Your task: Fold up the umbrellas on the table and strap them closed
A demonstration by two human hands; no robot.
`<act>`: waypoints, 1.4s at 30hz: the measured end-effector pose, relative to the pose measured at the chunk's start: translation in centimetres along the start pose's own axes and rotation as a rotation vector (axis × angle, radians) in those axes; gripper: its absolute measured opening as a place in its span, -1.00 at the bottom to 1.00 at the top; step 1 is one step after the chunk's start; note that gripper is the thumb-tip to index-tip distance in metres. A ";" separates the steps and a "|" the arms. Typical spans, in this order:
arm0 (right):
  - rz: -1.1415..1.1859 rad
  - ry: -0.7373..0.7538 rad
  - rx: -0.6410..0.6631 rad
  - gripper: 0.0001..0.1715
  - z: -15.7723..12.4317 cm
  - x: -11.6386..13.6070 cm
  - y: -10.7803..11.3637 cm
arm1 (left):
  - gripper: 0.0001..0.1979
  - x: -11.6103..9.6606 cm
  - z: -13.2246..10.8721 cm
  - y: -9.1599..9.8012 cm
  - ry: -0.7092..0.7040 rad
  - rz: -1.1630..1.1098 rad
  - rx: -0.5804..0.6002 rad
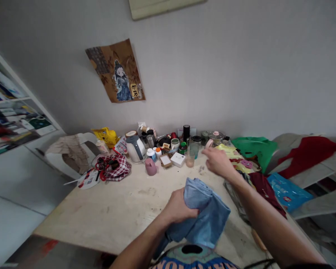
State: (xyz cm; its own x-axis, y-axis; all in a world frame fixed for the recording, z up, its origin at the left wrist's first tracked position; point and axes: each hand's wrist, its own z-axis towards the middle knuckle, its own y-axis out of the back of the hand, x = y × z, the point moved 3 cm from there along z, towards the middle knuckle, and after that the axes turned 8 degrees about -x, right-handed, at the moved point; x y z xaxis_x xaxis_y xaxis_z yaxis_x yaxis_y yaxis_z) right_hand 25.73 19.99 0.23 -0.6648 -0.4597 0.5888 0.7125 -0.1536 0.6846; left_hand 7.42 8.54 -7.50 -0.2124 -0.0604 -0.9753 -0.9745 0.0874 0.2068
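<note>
Left hand (180, 207) grips the folded blue cloth (204, 211), lower centre of the frame, over the tabletop (100, 213). Right hand (220, 161) hangs right of centre, near a glass (189, 161); grip partly curled, cannot tell whether closed on anything.

On the table (109, 213), the kettle (134, 150) stands behind the cup (151, 167), left of the closed box (178, 160). The folded garment (210, 213), in the left hand (179, 207), is before them.
</note>
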 end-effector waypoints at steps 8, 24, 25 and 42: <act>0.828 -0.215 0.394 -0.32 -2.8 -5.9 -5.7 | -0.25 -0.5 1.1 2.7 -0.039 -0.547 0.362; 1.378 -0.159 0.272 0.77 -5.1 2.0 -7.7 | -0.50 -0.7 3.6 1.1 -0.039 -0.179 0.090; 1.350 -0.163 0.219 0.77 -4.9 2.0 -7.6 | -0.52 -0.9 3.6 1.0 -0.043 -0.126 0.053; 1.302 -0.439 -0.116 0.09 -4.0 1.7 -5.2 | -0.49 4.8 2.8 -0.2 0.077 -0.359 0.401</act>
State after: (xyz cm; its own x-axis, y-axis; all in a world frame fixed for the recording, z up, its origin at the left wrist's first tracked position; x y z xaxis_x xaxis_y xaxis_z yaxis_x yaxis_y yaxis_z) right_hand 21.75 16.47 -4.08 0.4894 -0.0189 0.8719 0.8694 0.0886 -0.4861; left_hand 6.78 11.01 -12.44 0.1092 -0.2274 -0.9677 -0.8855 0.4199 -0.1986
